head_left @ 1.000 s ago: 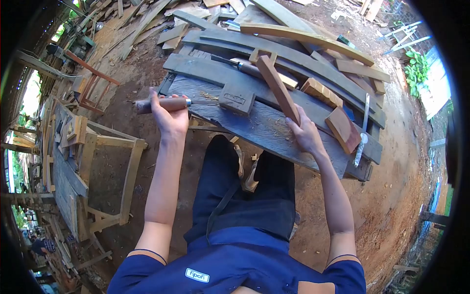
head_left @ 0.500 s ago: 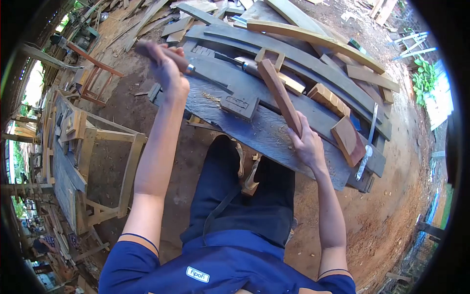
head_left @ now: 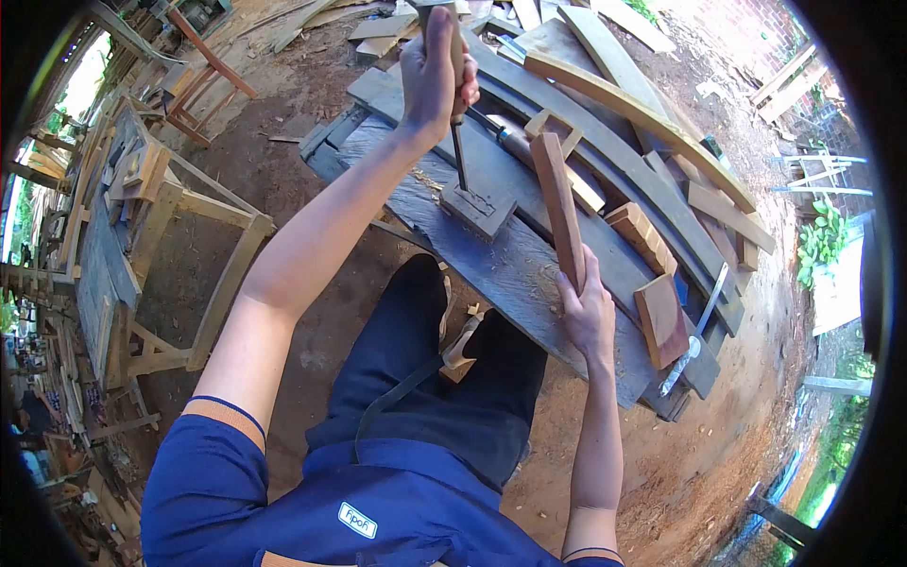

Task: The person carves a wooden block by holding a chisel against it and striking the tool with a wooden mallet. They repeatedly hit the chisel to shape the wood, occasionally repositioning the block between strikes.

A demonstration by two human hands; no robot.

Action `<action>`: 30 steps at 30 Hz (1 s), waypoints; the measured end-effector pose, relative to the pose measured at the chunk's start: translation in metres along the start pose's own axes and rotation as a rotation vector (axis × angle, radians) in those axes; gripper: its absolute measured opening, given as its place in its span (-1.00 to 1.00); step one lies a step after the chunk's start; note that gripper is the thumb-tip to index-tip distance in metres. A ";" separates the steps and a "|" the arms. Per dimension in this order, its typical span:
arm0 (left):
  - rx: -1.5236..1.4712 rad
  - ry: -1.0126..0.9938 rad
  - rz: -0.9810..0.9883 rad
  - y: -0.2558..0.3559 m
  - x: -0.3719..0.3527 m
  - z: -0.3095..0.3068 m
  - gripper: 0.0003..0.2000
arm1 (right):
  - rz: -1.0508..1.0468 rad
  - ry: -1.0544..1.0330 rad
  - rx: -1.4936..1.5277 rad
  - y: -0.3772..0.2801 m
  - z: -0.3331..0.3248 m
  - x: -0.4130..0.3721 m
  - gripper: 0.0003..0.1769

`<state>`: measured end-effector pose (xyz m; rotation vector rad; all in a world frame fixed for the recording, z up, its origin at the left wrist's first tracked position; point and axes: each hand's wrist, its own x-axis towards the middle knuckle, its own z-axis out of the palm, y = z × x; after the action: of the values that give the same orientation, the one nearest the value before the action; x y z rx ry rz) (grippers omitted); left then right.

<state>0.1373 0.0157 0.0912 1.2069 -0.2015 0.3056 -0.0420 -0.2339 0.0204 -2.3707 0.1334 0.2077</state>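
My left hand (head_left: 434, 83) is closed round the handle of a chisel (head_left: 460, 156), held upright. The chisel's tip meets the top of a small dark wooden block (head_left: 480, 209), where cut marks show. The block lies on the grey plank bench (head_left: 529, 269). My right hand (head_left: 588, 312) grips the lower end of a long reddish-brown wooden bar (head_left: 557, 203), which slants up over the bench, to the right of the block.
Behind the block lie a second chisel (head_left: 515, 142) and a long curved beam (head_left: 642, 111). A ridged wood block (head_left: 641, 236), a reddish block (head_left: 661, 319) and a saw-like blade (head_left: 704, 317) lie at right. A wooden frame stand (head_left: 241, 283) is at left.
My left hand has moved right with the chisel, which has turned from slanting to upright with its tip on the block. The view has shifted; my right hand still holds the bar.
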 end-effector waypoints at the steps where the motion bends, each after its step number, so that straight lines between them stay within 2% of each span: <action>1: -0.001 0.000 -0.003 -0.001 0.000 0.002 -0.42 | 0.006 -0.001 -0.001 0.000 0.000 0.001 -0.39; 9: 0.001 -0.107 -0.033 -0.005 0.005 0.012 -0.43 | 0.018 0.007 -0.015 -0.002 -0.001 0.000 -0.39; 11: 0.052 -0.188 0.039 -0.005 0.004 0.014 -0.43 | 0.012 0.010 -0.012 0.002 0.001 0.001 -0.38; 18: 0.066 -0.189 0.050 -0.007 0.002 0.017 -0.43 | -0.031 0.033 -0.024 0.006 0.004 0.001 -0.38; 21: 0.011 -0.207 0.083 -0.008 -0.003 0.019 -0.49 | -0.051 0.043 -0.027 0.009 0.004 0.002 -0.38; 24: 0.186 -0.216 0.142 -0.004 -0.012 0.029 -0.64 | -0.041 0.049 -0.044 0.008 0.005 0.002 -0.37; 27: 0.303 -0.156 0.270 -0.014 -0.014 0.040 -0.65 | -0.048 0.070 -0.052 0.014 0.007 0.004 -0.39; 29: 0.386 -0.128 0.248 -0.004 -0.024 0.048 -0.69 | -0.200 0.042 0.222 0.015 0.001 0.008 -0.44; 30: 0.404 -0.119 0.310 -0.003 -0.026 0.051 -0.71 | -0.032 -0.028 0.350 0.004 -0.011 0.005 -0.53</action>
<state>0.1142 -0.0365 0.0981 1.5973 -0.4476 0.5645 -0.0367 -0.2446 0.0241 -2.0193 0.1080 0.1858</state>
